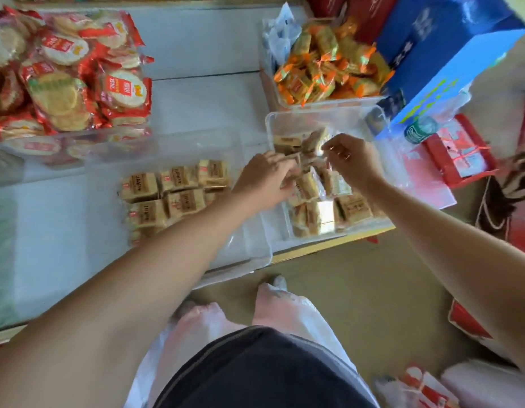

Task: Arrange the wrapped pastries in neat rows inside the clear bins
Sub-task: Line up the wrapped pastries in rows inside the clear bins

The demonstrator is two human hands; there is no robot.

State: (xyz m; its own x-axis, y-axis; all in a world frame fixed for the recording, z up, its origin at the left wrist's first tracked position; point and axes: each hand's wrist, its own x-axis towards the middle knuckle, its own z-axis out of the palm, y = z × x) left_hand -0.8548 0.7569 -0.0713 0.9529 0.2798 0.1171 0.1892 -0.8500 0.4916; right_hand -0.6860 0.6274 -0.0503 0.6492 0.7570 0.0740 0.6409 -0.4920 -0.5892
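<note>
Red-wrapped rice crackers fill the clear bin at the far left of the white desk. Next to them is the middle bin, where tan wrapped pastries already lie flat in two tidy rows along its left part. The side nearer the hands shows bare plastic.

The left hand reaches across that bin's far corner into the right bin. Its grip is curled onto the lifted pastries, a small cluster held up at that bin's centre, though blur hides exactly how many it holds. The right hand meets it from the other side, thumb and fingers pinching the crinkled clear wrapper of the same cluster. Below them, more pastries lie jumbled and tilted along the right bin's near wall.

Beyond it stand a bin of orange-wrapped snacks, a blue box and a red gift bag.

This looks like mid-sorting: one bin partly rowed, the other still loose. The next move probably calls for squaring the cluster label-up and setting it flat against an existing row, edges touching. The slippery wrappers mean a firm hold matters.
</note>
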